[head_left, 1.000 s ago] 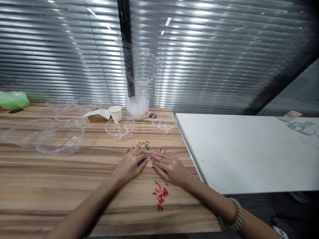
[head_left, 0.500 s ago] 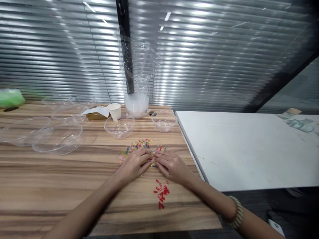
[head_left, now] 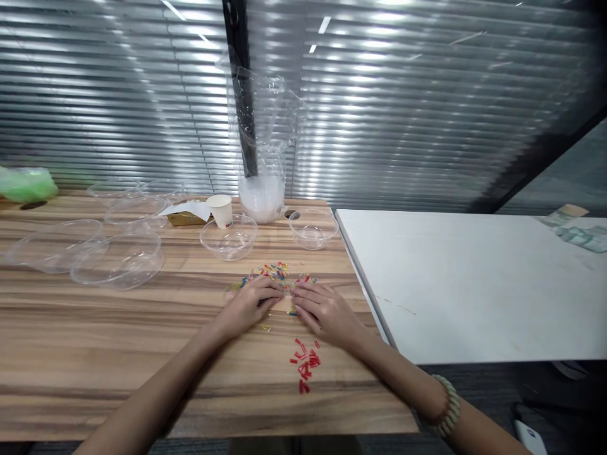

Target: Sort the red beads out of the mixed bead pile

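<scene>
Hands — left [head_left: 249, 308], right [head_left: 327, 314] — lie spread flat on mixed coloured beads [head_left: 275, 273]; no legible writing.

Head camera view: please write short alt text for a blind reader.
Both hands, left hand and right hand, rest on a mixed pile of coloured beads on a wooden table. Red beads lie separately nearer; clear bowls stand behind.

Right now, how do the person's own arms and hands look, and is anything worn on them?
Both forearms are bare, with no sleeves in view. The left hand wears nothing visible. Behind the right hand, the wrist carries a pale beaded bracelet of rounded segments. No gloves, rings or watch can be seen.
</scene>
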Available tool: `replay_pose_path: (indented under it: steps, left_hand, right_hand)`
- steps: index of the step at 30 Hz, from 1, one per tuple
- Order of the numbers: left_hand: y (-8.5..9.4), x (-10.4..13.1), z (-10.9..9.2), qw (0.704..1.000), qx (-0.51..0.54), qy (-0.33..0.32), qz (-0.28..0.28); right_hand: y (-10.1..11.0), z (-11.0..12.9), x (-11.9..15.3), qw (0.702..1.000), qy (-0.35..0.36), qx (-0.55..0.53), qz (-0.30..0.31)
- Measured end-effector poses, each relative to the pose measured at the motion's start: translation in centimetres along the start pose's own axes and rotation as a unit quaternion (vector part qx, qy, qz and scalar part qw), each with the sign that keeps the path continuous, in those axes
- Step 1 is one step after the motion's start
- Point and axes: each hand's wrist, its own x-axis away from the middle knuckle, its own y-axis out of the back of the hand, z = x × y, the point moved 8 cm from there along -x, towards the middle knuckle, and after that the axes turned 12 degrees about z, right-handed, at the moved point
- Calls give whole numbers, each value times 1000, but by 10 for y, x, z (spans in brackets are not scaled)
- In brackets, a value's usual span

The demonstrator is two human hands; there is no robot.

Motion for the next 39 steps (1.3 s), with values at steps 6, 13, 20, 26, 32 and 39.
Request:
replay_pose_path:
  steps: [6, 13, 20, 26, 32, 39]
  left_hand:
    - [2, 0, 8, 999, 47, 23, -8]
    - [11, 1, 11, 999, 10, 35, -38]
    - [12, -2, -4, 1000, -15, -3, -21]
    - [8, -4, -5, 1000, -23, -4, -14]
    - [5, -2, 1, 999, -29, 10, -13]
    - [5, -5, 1, 999, -32, 17, -9]
  right_hand:
    - [1, 9, 1, 997, 68, -24, 14]
    - [0, 6, 3, 998, 65, -21, 3]
    - [-3, 6, -1, 998, 33, 6, 49]
    - [-9, 7, -6, 994, 39, -4, 102]
    - [6, 7, 3, 999, 43, 21, -14]
    - [-3, 7, -5, 998, 34, 33, 44]
